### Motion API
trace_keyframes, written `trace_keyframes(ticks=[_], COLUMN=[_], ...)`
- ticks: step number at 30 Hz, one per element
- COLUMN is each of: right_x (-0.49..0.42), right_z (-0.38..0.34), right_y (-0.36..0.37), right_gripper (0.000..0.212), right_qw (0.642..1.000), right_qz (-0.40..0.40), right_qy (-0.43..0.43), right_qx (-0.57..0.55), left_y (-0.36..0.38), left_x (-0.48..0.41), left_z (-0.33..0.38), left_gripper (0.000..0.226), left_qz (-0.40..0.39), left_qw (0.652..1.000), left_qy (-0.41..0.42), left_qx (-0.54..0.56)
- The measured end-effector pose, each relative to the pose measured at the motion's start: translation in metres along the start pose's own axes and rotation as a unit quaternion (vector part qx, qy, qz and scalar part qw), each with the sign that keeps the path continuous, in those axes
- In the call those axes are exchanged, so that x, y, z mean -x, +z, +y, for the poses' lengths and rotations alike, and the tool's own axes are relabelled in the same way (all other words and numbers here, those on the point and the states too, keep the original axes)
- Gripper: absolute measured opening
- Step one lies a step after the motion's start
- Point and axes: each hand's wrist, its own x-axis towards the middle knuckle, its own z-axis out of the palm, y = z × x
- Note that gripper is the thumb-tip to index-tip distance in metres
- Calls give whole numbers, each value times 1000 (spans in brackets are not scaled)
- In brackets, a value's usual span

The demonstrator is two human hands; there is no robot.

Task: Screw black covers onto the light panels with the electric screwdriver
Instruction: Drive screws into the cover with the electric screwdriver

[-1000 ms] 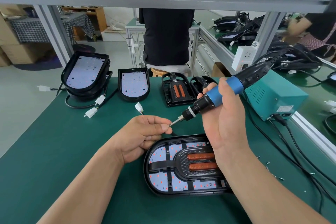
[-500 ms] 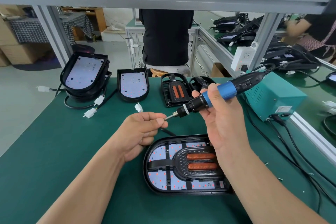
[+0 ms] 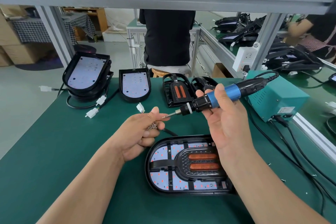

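A: What has moved since a second ago?

B: The screwdriver (image 3: 234, 92) has dropped from a steep tilt to nearly level. The right hand (image 3: 227, 125) has turned so that its palm shows. The left hand (image 3: 140, 132) has rolled open a little, and a clump of screws (image 3: 152, 126) now shows in it.

A: How are the hands holding?

B: The right hand grips the screwdriver, thumb over the blue collar and fingers curled beneath the black nose. The left hand cups the screws in its curled fingers. Its thumb and forefinger are raised to the bit (image 3: 171, 114), and the bit's tip touches those fingertips. Whether a screw sits on the tip I cannot tell.

A: And the work itself?

B: Unmoved. The panel (image 3: 163, 183) lies flat on the counter (image 3: 54, 151) just below both hands. The cover (image 3: 183, 162) is seated in it with its two orange bars up. The right wrist hides the panel's right end.

A: Further out?

B: Along the far edge, left to right, are a stack of panels (image 3: 85, 74), a lone panel (image 3: 135, 83) and spare covers (image 3: 177, 89). White plugs (image 3: 93, 112) on leads lie near the stack. A teal box (image 3: 276, 96) stands at the right, and a few loose screws (image 3: 283, 180) lie on the counter beside the right forearm.
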Motion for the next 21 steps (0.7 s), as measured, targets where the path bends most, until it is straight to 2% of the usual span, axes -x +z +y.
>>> trace_keyframes(ticks=[5, 11, 21], right_x=[1, -1, 4], right_z=[-3, -6, -19], right_y=[-1, -1, 1], right_gripper=[19, 16, 20], right_qw=[1000, 1000, 1000], right_qz=[-1, 9, 14], right_qy=[-1, 0, -3], right_qx=[-15, -27, -24], left_y=[0, 0, 8], left_x=[2, 6, 14], left_z=[3, 7, 10], left_gripper=[35, 28, 45], left_qz=[9, -11, -41], left_qw=[1000, 997, 967], left_qy=[-18, -35, -58], left_qx=[-11, -74, -245])
